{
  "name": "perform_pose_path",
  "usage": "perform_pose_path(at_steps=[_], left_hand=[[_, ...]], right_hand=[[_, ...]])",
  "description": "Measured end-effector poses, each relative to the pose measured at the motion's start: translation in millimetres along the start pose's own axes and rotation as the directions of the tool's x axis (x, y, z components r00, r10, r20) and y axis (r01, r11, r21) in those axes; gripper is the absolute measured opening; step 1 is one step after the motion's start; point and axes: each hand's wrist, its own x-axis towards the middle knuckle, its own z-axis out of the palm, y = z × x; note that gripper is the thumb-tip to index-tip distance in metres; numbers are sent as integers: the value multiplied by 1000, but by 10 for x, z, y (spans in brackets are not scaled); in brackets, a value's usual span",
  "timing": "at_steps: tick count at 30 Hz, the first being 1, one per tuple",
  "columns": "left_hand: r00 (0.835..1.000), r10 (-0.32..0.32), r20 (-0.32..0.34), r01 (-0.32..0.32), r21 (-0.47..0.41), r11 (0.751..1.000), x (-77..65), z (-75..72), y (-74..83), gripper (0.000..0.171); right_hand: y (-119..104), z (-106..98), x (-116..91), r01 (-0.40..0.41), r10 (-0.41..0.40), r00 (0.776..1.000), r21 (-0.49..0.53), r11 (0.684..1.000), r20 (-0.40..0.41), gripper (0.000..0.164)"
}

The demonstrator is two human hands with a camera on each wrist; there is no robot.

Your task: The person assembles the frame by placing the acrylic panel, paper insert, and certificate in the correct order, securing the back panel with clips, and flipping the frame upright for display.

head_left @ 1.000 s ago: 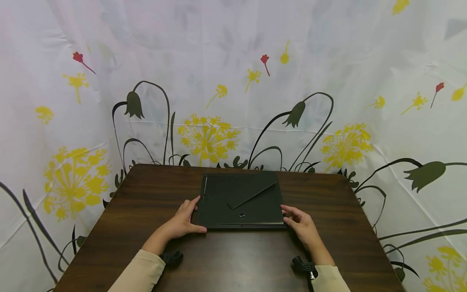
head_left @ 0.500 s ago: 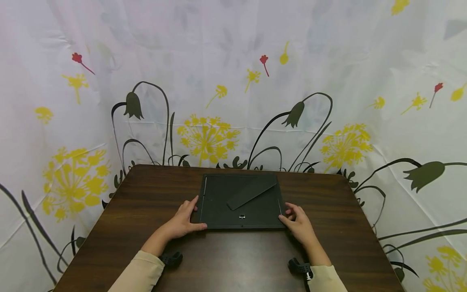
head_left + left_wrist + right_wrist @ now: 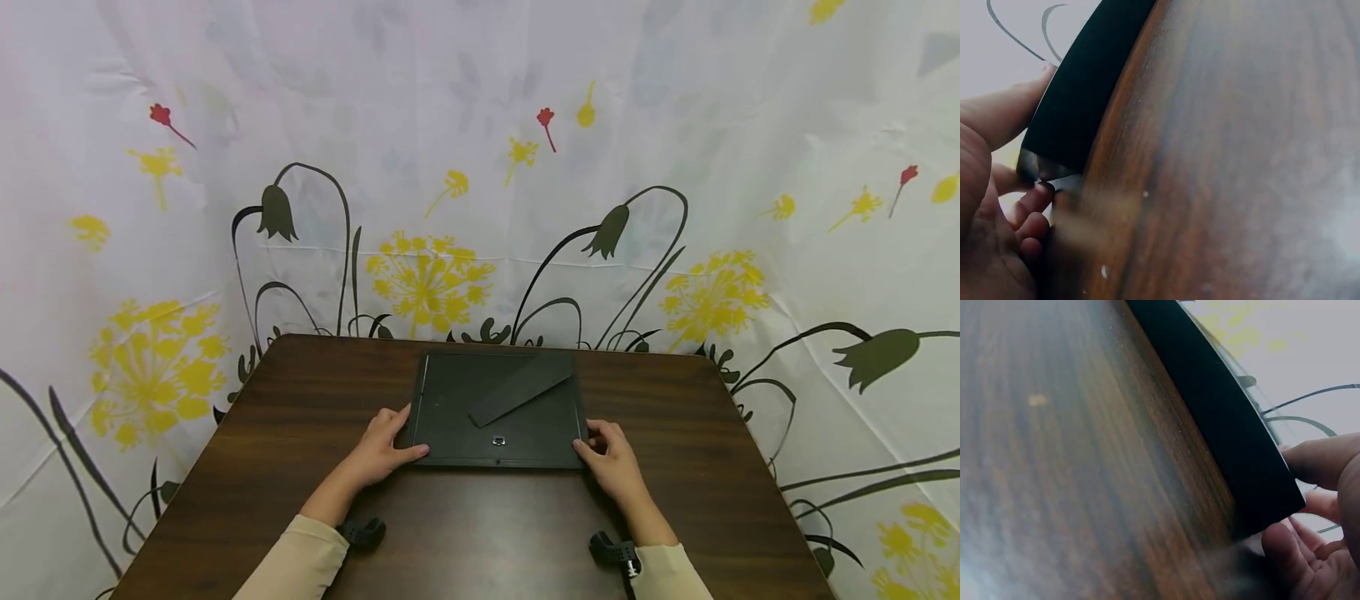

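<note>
A black picture frame [image 3: 450, 408] lies back side up on the table, its slanted stand leg [image 3: 517, 396] folded against the backing. A small metal clip [image 3: 498, 441] sits near the close edge. My left hand [image 3: 378, 450] grips the near left corner, thumb on top. In the left wrist view, the curled fingers [image 3: 1036, 199] reach below the corner. My right hand [image 3: 617, 462] grips the near right corner, thumb on the upper face. The right wrist view shows fingertips [image 3: 1282, 545] tucked under that corner, below the frame's thick black side [image 3: 1210, 412].
The dark wooden table [image 3: 480, 533] extends around the frame on all sides. Behind it hangs a white curtain [image 3: 465, 125] with yellow, red and green flower prints. Black straps [image 3: 362, 533] circle both wrists below beige sleeves.
My right thumb has come onto the frame's upper face, and the bright line along the backing's near edge has gone. The frame has shifted slightly, with both hands staying at its corners.
</note>
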Motion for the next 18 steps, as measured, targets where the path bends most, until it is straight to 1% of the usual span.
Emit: perform_pose_path(at_steps=[2, 4, 6, 9, 11, 13, 14, 15, 18], left_hand=[[1000, -5, 1, 6, -18, 1000, -6, 2, -6, 97], [1000, -9, -12, 8, -40, 999, -16, 1, -19, 96], [1000, 6, -26, -8, -75, 997, -25, 1, -37, 95], [997, 60, -39, -65, -154, 986, -25, 8, -80, 94], [993, 107, -44, -114, -217, 970, -20, 12, -113, 95], [990, 134, -47, -141, -262, 955, -18, 9, -143, 96], [988, 145, -46, -153, -277, 949, -22, 5, -155, 96], [988, 146, -47, -154, -284, 947, -24, 1, -166, 96], [988, 148, -45, -155, -277, 948, -32, -15, -175, 97]], right_hand=[[9, -3, -15, 14, -13, 1000, 43, 999, -4, 43], [19, 5, -22, 30, -29, 1000, 96, 995, -4, 44], [22, 14, -31, 38, -37, 999, 152, 988, -9, 44], [22, 25, -42, 54, -43, 998, 241, 969, -52, 47], [21, 29, -43, 71, -46, 995, 304, 950, -89, 51], [14, 33, -38, 96, -56, 991, 363, 927, -119, 56], [11, 34, -37, 101, -57, 990, 381, 919, -127, 59], [10, 34, -36, 109, -64, 990, 378, 919, -130, 61], [-10, 31, -25, 122, -85, 989, 337, 933, -122, 69]])
